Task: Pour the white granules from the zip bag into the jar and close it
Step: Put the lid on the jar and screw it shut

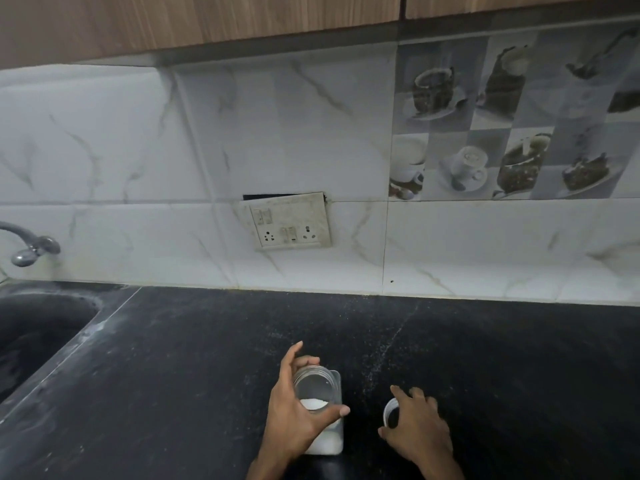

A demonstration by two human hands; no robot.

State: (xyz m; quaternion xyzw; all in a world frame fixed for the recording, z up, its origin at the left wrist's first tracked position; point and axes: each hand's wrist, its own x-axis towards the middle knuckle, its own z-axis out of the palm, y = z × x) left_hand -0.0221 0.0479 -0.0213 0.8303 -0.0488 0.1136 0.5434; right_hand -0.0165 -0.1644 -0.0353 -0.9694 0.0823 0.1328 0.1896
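A clear jar (320, 386) stands upright on the black countertop (190, 358), its mouth open and white granules (313, 404) lying in its bottom. My left hand (294, 410) wraps around the jar from the left, thumb across its front. To the right, my right hand (417, 427) covers a white round lid (389, 412) that lies on the counter, fingers curled over its rim. The zip bag is not in sight.
A dark sink (38, 327) with a metal tap (31, 245) sits at the left. The tiled wall holds a switch and socket plate (289, 223). A few spilled granules (377, 362) dot the counter between the jar and the wall. Wooden cabinets hang above.
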